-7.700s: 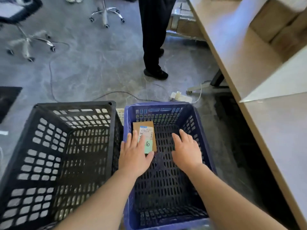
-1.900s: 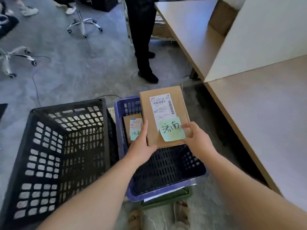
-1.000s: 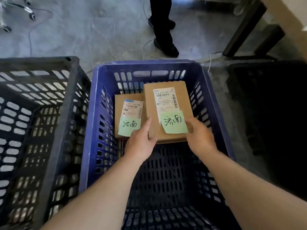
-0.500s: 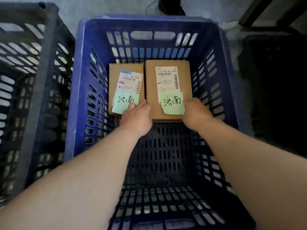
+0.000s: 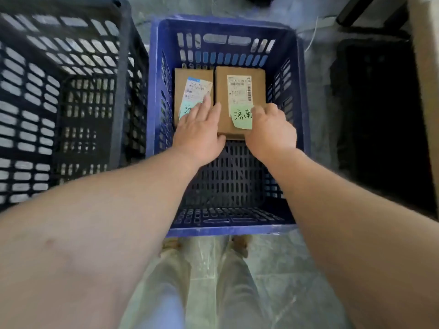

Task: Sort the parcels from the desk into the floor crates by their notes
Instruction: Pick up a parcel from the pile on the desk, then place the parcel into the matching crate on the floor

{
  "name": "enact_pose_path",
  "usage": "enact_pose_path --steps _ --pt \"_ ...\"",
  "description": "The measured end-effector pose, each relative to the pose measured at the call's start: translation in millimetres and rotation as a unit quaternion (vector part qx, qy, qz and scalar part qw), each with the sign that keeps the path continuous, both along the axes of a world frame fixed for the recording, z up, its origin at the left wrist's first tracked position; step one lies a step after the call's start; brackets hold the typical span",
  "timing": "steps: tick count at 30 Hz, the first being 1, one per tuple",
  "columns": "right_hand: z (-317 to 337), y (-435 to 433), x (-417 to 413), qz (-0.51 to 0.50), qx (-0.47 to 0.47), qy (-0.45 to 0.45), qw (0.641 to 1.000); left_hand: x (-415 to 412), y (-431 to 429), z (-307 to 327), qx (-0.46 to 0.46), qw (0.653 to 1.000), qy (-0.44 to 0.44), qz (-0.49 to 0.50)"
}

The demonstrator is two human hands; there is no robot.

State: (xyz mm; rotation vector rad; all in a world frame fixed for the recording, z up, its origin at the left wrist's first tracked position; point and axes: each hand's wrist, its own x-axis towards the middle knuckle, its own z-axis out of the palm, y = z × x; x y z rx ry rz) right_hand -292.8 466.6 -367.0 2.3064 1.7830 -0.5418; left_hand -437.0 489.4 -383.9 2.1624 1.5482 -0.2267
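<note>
Two brown cardboard parcels lie side by side on the floor of the blue crate (image 5: 228, 230), against its far wall. The smaller parcel (image 5: 190, 77) is on the left, the larger parcel (image 5: 222, 98) on the right. Each carries a white shipping label and a green handwritten note (image 5: 241, 121). My left hand (image 5: 198, 134) lies flat with fingers spread over the smaller parcel's note, its thumb at the larger parcel's near edge. My right hand (image 5: 270, 131) rests on the larger parcel's near right corner with loosely bent fingers, covering part of its note.
A black crate (image 5: 123, 67) stands directly left of the blue one, with no parcel visible in it. A dark box (image 5: 375, 103) sits on the floor at the right under the desk edge (image 5: 425, 67). My legs and feet are below the blue crate.
The larger parcel went down into the blue crate beside the smaller one. My left hand has since opened flat onto the smaller parcel, and my right hand has shifted onto the larger parcel's corner.
</note>
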Motion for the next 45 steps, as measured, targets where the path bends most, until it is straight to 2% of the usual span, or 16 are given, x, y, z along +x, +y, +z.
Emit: enact_pose_path --steps 5,14,27,30,45 --pt "53 -28 -15 -0.035 0.027 -0.014 0.999 -17 -15 55 0.025 0.999 -0.003 -0.031" --pt "171 -92 -29 -0.131 0.109 -0.051 0.984 -34 -32 162 0.089 0.985 -0.016 -0.148" --pt "296 -222 9 -0.248 0.172 -0.134 0.944 39 -115 276 0.184 0.939 -0.062 -0.285" --pt "318 -267 23 -0.269 0.196 -0.156 0.930 65 -149 300 0.217 0.924 -0.075 -0.307" --pt "359 -556 91 -0.432 0.212 -0.219 0.849 192 -412 341 0.232 0.844 -0.141 -0.462"
